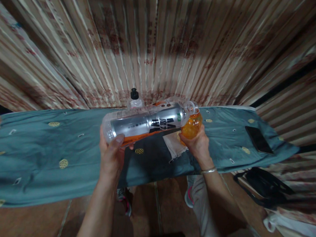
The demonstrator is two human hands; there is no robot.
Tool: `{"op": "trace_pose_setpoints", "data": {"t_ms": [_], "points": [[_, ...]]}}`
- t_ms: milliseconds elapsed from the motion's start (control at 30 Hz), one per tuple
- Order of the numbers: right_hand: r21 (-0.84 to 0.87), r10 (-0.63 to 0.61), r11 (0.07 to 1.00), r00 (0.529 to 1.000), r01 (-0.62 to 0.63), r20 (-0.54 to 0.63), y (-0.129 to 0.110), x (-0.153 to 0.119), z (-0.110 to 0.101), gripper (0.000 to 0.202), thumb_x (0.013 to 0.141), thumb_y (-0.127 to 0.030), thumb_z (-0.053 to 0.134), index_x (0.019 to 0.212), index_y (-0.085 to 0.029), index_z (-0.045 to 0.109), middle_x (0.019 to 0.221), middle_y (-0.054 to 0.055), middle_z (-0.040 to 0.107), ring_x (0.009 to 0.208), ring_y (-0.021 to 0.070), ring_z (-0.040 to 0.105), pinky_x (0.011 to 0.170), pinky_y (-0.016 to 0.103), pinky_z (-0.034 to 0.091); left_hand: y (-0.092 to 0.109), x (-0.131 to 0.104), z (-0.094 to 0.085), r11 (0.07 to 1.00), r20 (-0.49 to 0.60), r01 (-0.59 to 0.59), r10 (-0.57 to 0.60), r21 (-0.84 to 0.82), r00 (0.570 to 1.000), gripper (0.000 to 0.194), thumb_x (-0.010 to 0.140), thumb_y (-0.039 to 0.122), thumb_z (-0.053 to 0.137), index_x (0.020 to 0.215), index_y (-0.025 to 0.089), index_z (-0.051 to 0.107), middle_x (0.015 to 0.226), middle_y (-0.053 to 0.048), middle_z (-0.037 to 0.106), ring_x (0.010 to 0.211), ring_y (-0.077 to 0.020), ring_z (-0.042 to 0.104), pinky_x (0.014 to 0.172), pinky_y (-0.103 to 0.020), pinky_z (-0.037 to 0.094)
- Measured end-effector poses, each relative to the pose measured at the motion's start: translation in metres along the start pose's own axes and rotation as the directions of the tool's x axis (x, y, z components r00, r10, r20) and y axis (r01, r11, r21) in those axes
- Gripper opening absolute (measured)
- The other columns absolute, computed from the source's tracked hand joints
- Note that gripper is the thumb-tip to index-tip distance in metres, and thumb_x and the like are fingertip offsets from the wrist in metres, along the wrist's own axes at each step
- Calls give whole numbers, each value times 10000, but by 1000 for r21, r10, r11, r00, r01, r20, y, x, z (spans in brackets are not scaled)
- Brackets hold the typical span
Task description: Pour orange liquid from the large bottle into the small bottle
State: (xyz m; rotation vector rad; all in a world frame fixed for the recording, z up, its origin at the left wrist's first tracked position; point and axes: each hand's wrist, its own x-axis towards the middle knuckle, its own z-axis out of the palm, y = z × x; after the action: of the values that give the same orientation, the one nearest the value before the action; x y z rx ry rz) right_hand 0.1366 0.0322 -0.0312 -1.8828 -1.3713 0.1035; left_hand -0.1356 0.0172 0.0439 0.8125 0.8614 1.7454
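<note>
My left hand [112, 152] is wrapped round the base of a clear plastic bottle [147, 124] with a silver label and black lettering. The bottle lies almost level in the air, its neck pointing right. A band of orange shows along its lower side. In my right hand [197, 143] is a small clear bottle [191, 125] with orange liquid inside. The mouths of the two bottles overlap in view at upper right; whether they touch I cannot tell. A whitish cloth [174, 146] lies on the table below, partly hidden by my right hand.
A bottle with a black cap [134, 94] stands at the table's back edge, partly hidden. The long table has a teal patterned cover [77, 147]. A dark phone [258, 139] lies at its right. Patterned curtains [149, 44] hang behind. A black bag [264, 185] sits at lower right.
</note>
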Motion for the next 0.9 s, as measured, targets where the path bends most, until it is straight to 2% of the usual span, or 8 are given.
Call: {"op": "trace_pose_setpoints", "data": {"t_ms": [333,600,900], "points": [[12,34,999,999,-35,14,-1,0,-1,851,659,-565,747,1349,-138,490,1156,180,722,1019,354,725,861,466,585,-2,1,-2,1000,2,0,0,11,1000,535,578,368,877,1011,229,595,882,-30,628,573,-145,574,399,-242,447],[7,6,1000,1000,-6,2,-1,0,-1,838,682,-586,722,1351,-141,482,1183,185,712,1043,346,720,870,457,581,-1,0,-2,1000,22,-10,9,23,1000,466,612,351,858,978,232,596,885,-30,628,592,-153,583,398,-244,452],[-4,-6,1000,1000,6,7,0,0,-1,842,691,-611,717,1352,-145,480,1160,178,721,1015,340,728,852,448,587,-2,1,-3,1000,17,-5,5,2,1000,543,593,370,882,1040,225,610,909,-38,628,598,-147,583,404,-235,440]]}}
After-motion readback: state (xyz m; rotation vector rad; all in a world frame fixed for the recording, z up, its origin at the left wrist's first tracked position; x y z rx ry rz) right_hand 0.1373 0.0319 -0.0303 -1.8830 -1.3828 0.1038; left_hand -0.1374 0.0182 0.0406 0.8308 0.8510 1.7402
